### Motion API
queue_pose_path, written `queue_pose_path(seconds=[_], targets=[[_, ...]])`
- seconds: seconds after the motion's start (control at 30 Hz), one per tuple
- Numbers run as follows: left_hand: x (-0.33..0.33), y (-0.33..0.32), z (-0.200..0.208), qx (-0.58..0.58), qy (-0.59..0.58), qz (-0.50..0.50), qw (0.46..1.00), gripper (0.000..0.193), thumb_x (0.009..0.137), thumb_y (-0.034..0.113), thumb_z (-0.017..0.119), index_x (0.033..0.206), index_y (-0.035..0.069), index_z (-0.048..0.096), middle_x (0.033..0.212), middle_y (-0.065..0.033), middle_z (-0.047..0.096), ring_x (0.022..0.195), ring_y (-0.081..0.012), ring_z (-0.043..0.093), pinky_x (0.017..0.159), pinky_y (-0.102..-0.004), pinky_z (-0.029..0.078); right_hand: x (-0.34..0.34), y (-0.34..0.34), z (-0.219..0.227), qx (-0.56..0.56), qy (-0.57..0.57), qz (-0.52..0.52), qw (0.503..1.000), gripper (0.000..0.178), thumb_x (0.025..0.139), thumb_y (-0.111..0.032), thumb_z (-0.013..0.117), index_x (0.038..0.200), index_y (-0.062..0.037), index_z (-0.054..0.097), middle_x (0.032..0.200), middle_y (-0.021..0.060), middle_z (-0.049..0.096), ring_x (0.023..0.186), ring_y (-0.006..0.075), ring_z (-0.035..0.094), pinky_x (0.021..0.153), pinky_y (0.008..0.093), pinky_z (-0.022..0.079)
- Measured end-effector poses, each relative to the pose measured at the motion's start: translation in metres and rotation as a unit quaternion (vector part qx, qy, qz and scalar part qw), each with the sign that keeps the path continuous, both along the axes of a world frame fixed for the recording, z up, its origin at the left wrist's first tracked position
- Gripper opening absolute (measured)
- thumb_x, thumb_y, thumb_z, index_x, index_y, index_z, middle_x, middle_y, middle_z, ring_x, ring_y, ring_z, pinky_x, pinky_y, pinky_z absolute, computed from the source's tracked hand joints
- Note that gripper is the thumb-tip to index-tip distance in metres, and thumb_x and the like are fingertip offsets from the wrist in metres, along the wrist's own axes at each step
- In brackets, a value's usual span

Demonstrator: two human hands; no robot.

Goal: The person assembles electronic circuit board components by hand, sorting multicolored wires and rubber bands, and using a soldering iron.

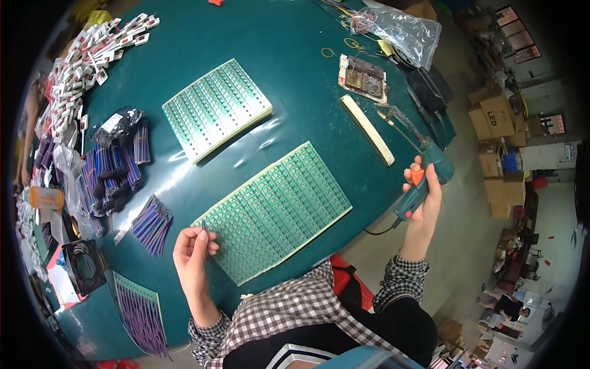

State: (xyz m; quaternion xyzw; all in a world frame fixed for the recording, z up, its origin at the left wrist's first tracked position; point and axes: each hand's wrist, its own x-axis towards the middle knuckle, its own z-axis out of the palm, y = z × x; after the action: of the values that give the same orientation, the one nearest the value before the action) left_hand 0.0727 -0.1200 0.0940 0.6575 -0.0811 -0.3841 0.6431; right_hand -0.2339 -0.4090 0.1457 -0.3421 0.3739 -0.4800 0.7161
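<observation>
My right hand [421, 187] is wrapped round a green soldering gun [437, 161] with an orange trigger, its tip pointing up and left, near a pale bar [367, 130]. My left hand [195, 246] pinches a thin dark wire [204, 229] over the left corner of a large green circuit board panel [276, 212]. That panel lies flat on the table, covered in rows of small repeated boards. Beyond it rests a stack of similar panels [216, 111]. Left of my left hand lies a fanned bundle of purple and blue wires [152, 226].
A soldering tray [364, 79] stands at the far right. More wire bundles [110, 166] and a heap of white connectors [92, 52] cover the left side. A black fan [85, 265] and a board with wires attached [140, 307] sit near left. Cartons [495, 120] stand beyond the table's right edge.
</observation>
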Motion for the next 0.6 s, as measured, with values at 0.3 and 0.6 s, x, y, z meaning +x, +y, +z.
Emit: queue_pose_path(seconds=[0.3, 0.6], targets=[[0.000, 0.014, -0.005, -0.018, 0.001, 0.000, 1.000, 0.010, 0.091, 0.010, 0.057, 0.096, 0.001, 0.057, 0.083, -0.0057, 0.064, 0.065, -0.0069, 0.055, 0.062, -0.0194, 0.044, 0.020, -0.009, 0.006, -0.091, 0.111, -0.049, 0.988, 0.029, 0.089, -0.017, 0.061, 0.109, 0.0033, 0.056, 0.092, 0.0079, 0.062, 0.082, 0.0199, 0.066, 0.058, 0.0277, 0.059], [0.001, 0.013, -0.011, -0.017, 0.002, 0.007, 1.000, 0.010, 0.092, 0.011, 0.056, 0.096, 0.002, 0.056, 0.083, -0.0052, 0.063, 0.066, -0.0069, 0.054, 0.061, -0.0189, 0.043, 0.015, -0.094, -0.027, -0.544, 0.626, -0.056, 0.557, 0.045, 0.067, 0.000, 0.065, 0.110, -0.0118, 0.062, 0.103, 0.0068, 0.061, 0.091, 0.0284, 0.061, 0.079, 0.0319, 0.049]])
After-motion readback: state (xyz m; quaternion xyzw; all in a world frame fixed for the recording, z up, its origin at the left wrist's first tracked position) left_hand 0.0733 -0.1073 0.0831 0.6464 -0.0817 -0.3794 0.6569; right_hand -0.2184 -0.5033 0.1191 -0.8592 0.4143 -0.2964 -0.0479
